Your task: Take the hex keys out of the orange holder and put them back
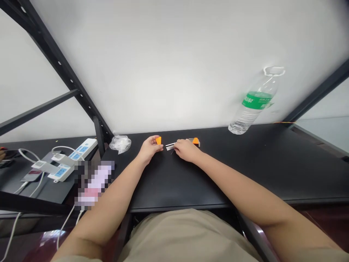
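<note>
My left hand rests on the black table with its fingers closed on a small orange piece. My right hand lies just to the right, fingers curled over a bundle of thin metal pins whose tips stick out toward the left hand. Behind the right hand sits another orange piece, with pin ends running from it under the fingers. The two hands are a few centimetres apart.
A crumpled clear plastic bag lies left of my left hand. A clear water bottle with a green label stands at the back right. On a lower surface at left sit a white power strip with cables and black rack struts.
</note>
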Demonstrator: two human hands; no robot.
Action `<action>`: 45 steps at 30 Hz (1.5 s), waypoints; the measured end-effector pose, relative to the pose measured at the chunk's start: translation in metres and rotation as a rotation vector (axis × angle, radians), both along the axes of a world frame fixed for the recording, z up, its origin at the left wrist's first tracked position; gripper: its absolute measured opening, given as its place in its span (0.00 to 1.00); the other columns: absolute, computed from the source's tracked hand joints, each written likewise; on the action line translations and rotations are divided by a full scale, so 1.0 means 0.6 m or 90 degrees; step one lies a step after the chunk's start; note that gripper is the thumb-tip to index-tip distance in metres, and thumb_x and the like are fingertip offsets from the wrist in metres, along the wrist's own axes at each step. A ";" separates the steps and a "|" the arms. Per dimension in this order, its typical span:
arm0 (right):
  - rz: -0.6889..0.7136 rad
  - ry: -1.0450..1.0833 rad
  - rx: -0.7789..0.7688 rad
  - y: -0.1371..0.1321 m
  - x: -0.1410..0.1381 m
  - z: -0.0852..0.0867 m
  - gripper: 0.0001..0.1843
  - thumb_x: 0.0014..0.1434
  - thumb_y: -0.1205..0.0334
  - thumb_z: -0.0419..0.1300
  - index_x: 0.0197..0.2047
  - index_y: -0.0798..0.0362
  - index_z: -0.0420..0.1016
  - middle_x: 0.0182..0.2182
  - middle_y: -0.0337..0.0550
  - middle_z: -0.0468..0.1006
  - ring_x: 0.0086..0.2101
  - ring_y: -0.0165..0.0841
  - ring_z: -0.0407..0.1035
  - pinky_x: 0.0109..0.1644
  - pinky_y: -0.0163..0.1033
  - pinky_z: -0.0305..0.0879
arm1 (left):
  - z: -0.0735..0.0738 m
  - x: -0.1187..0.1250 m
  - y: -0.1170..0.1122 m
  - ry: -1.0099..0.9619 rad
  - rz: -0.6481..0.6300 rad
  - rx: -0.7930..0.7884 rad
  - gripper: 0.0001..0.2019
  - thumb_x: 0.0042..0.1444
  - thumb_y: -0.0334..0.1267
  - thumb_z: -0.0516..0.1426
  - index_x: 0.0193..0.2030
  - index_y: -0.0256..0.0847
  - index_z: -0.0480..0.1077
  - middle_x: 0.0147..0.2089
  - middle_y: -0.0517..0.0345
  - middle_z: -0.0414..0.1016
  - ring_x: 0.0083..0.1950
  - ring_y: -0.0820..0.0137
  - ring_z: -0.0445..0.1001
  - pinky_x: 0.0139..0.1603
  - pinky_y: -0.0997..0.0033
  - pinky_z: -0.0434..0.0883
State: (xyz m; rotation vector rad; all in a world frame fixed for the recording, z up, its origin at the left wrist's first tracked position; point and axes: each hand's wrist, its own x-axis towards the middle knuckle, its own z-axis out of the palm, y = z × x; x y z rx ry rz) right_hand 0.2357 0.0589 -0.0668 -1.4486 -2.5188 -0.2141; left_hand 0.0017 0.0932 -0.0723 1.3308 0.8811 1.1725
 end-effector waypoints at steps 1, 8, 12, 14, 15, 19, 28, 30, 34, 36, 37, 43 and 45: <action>-0.005 0.006 0.003 -0.002 0.000 0.001 0.13 0.72 0.63 0.52 0.46 0.54 0.78 0.43 0.51 0.76 0.45 0.41 0.71 0.50 0.44 0.59 | 0.001 0.000 -0.001 0.016 -0.002 0.006 0.32 0.45 0.35 0.73 0.58 0.39 0.69 0.46 0.52 0.75 0.41 0.70 0.76 0.45 0.62 0.79; 0.001 -0.011 0.024 -0.003 -0.005 0.004 0.16 0.73 0.58 0.51 0.44 0.53 0.79 0.45 0.52 0.74 0.44 0.42 0.68 0.47 0.45 0.59 | 0.012 0.001 -0.010 0.092 0.031 0.046 0.31 0.46 0.42 0.72 0.56 0.39 0.70 0.43 0.53 0.76 0.40 0.68 0.76 0.38 0.68 0.73; 0.013 0.013 0.027 -0.005 -0.008 -0.003 0.14 0.71 0.61 0.52 0.41 0.54 0.78 0.41 0.49 0.74 0.42 0.39 0.68 0.47 0.43 0.59 | 0.015 0.002 -0.015 0.090 0.028 0.064 0.31 0.47 0.42 0.72 0.57 0.40 0.70 0.44 0.54 0.76 0.41 0.68 0.76 0.40 0.68 0.73; 0.007 0.034 0.018 -0.006 -0.009 -0.005 0.11 0.70 0.63 0.54 0.40 0.54 0.77 0.40 0.48 0.74 0.42 0.38 0.68 0.48 0.42 0.59 | 0.014 0.002 -0.017 0.087 0.019 0.072 0.30 0.48 0.42 0.72 0.57 0.41 0.69 0.45 0.54 0.76 0.42 0.68 0.76 0.41 0.68 0.73; 0.004 0.045 0.014 -0.006 -0.010 -0.005 0.10 0.70 0.63 0.55 0.41 0.54 0.77 0.41 0.48 0.74 0.42 0.37 0.69 0.49 0.42 0.60 | 0.014 0.002 -0.017 0.084 0.016 0.075 0.30 0.48 0.42 0.72 0.57 0.41 0.69 0.45 0.54 0.77 0.42 0.69 0.76 0.41 0.68 0.73; 0.009 0.072 0.000 -0.003 -0.011 -0.004 0.10 0.70 0.60 0.56 0.47 0.53 0.79 0.44 0.48 0.74 0.45 0.37 0.69 0.50 0.41 0.61 | 0.010 0.002 -0.016 0.060 0.028 0.087 0.28 0.50 0.44 0.71 0.55 0.42 0.67 0.48 0.53 0.77 0.44 0.69 0.77 0.45 0.66 0.74; -0.011 0.071 0.011 0.005 -0.012 -0.004 0.11 0.72 0.62 0.54 0.45 0.53 0.78 0.45 0.49 0.74 0.45 0.38 0.69 0.51 0.43 0.59 | 0.014 0.005 -0.014 0.045 0.066 0.096 0.29 0.49 0.44 0.71 0.53 0.42 0.65 0.50 0.51 0.78 0.47 0.66 0.78 0.51 0.61 0.74; -0.001 0.066 0.004 0.004 -0.008 -0.005 0.11 0.72 0.63 0.54 0.45 0.54 0.78 0.45 0.49 0.75 0.45 0.38 0.69 0.51 0.42 0.60 | 0.015 0.005 -0.014 0.040 0.063 0.096 0.28 0.49 0.44 0.71 0.53 0.42 0.65 0.49 0.52 0.78 0.46 0.67 0.78 0.50 0.62 0.74; 0.041 0.052 0.000 -0.001 -0.001 -0.005 0.13 0.72 0.64 0.53 0.44 0.53 0.80 0.42 0.49 0.75 0.45 0.38 0.70 0.50 0.41 0.60 | 0.014 0.003 -0.012 0.037 0.065 0.098 0.28 0.49 0.44 0.72 0.53 0.42 0.66 0.47 0.53 0.78 0.45 0.67 0.78 0.50 0.62 0.74; 0.041 0.073 0.012 0.000 0.002 -0.004 0.14 0.72 0.62 0.53 0.46 0.52 0.80 0.43 0.48 0.75 0.44 0.37 0.70 0.51 0.41 0.61 | 0.014 0.003 -0.012 0.037 0.065 0.101 0.28 0.49 0.45 0.71 0.53 0.42 0.66 0.48 0.53 0.78 0.45 0.67 0.78 0.50 0.62 0.74; 0.026 0.092 0.018 0.003 0.004 -0.003 0.14 0.73 0.62 0.52 0.48 0.52 0.80 0.44 0.47 0.76 0.44 0.37 0.70 0.51 0.41 0.61 | 0.014 0.003 -0.012 0.035 0.067 0.102 0.28 0.49 0.45 0.71 0.52 0.42 0.66 0.48 0.52 0.78 0.45 0.67 0.78 0.49 0.62 0.74; -0.115 0.110 0.013 0.037 0.024 0.005 0.18 0.73 0.58 0.51 0.54 0.44 0.82 0.51 0.48 0.74 0.47 0.39 0.68 0.50 0.43 0.63 | 0.015 0.003 -0.015 0.082 0.068 0.123 0.26 0.50 0.46 0.70 0.52 0.42 0.69 0.50 0.51 0.78 0.48 0.66 0.77 0.52 0.62 0.74; -0.121 0.085 0.003 0.046 0.033 0.005 0.17 0.72 0.57 0.53 0.52 0.42 0.84 0.51 0.49 0.74 0.49 0.41 0.68 0.51 0.44 0.63 | 0.014 0.002 -0.015 0.129 0.092 0.135 0.26 0.49 0.46 0.71 0.53 0.42 0.72 0.49 0.52 0.78 0.48 0.66 0.76 0.52 0.63 0.74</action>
